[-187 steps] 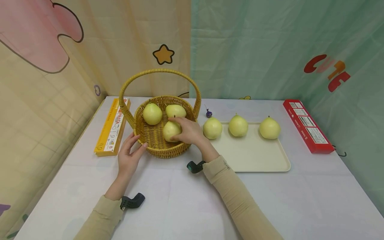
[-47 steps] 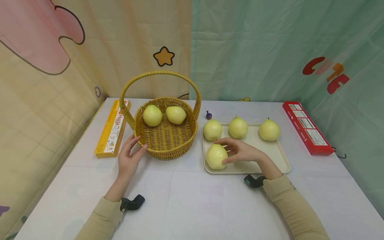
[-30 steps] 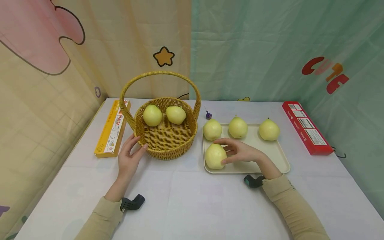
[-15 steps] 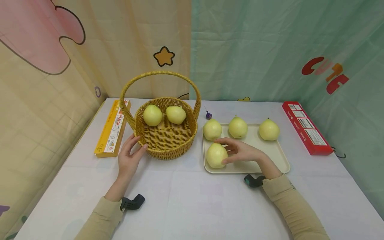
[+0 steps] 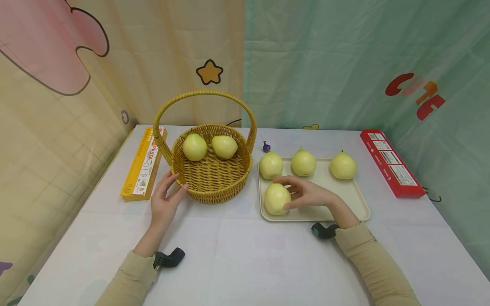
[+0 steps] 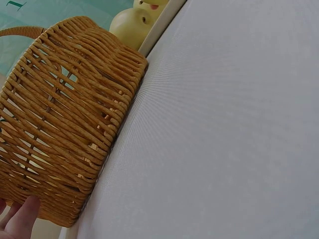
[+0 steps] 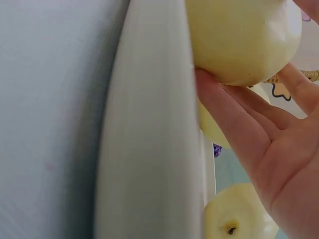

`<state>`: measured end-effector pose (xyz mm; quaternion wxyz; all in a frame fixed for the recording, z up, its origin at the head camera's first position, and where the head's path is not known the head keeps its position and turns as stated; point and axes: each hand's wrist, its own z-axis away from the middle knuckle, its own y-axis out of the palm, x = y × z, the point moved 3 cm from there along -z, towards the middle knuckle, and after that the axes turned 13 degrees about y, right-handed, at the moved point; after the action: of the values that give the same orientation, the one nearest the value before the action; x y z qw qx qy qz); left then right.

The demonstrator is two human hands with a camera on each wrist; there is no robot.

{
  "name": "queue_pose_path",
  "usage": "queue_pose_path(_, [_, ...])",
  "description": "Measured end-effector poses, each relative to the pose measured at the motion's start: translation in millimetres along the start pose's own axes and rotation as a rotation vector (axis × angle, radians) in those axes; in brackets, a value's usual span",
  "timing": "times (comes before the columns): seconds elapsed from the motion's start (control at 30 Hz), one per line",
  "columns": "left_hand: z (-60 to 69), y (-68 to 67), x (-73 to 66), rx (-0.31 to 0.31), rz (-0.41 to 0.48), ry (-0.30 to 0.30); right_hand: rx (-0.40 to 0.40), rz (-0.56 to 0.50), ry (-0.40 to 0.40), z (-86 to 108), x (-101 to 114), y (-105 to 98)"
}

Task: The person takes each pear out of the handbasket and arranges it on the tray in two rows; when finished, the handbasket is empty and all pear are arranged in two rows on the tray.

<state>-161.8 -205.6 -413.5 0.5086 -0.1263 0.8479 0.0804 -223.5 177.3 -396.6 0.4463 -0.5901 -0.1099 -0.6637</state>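
In the head view, my right hand [image 5: 310, 194] holds a pale yellow-green pear [image 5: 276, 199] over the near left corner of the cream tray [image 5: 325, 204]. The right wrist view shows its fingers [image 7: 234, 114] curled against the underside of that pear [image 7: 239, 40]. My left hand [image 5: 163, 199] touches the near left side of the woven basket [image 5: 218, 194] with extended fingers and thumb. Its thumb [image 6: 24, 219] lies against the wickerwork in the left wrist view. Inside the basket are two pears, one upright [image 5: 194, 147] and one on its side [image 5: 224, 147].
Three more pears line the tray's back edge: a left pear [image 5: 271, 165], a middle pear [image 5: 303, 162] and a right pear [image 5: 343, 165]. A yellow pasta box [image 5: 143, 165] lies left of the basket, a red box [image 5: 392, 163] far right. A small purple item [image 5: 266, 147] sits behind the tray.
Since the oldest frame, my right hand has carried one pear from the basket rightward to the tray's near left corner. In the last second that pear shifted only slightly; my left hand stayed put.
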Motion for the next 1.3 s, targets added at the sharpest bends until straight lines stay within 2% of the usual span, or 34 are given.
queue_pose_path(0.23, [-0.1, 0.2, -0.3, 0.001, 0.002, 0.0, 0.007, -0.011, -0.015, -1.2, 1.9, 3.5])
queue_pose_path(0.6, [0.0, 1.0, -1.4, 0.011, -0.012, 0.011, 0.005, -0.006, 0.007, -1.9, 1.8, 4.6])
queue_pose_path(0.83, [-0.5, 1.1, -1.3, 0.011, -0.012, 0.008, -0.008, 0.011, 0.03, 0.3, 1.3, 3.0])
queue_pose_path(1.3, [-0.1, 1.4, -2.8, 0.009, -0.027, 0.007, -0.03, 0.051, 0.027, 4.1, 4.7, -3.4])
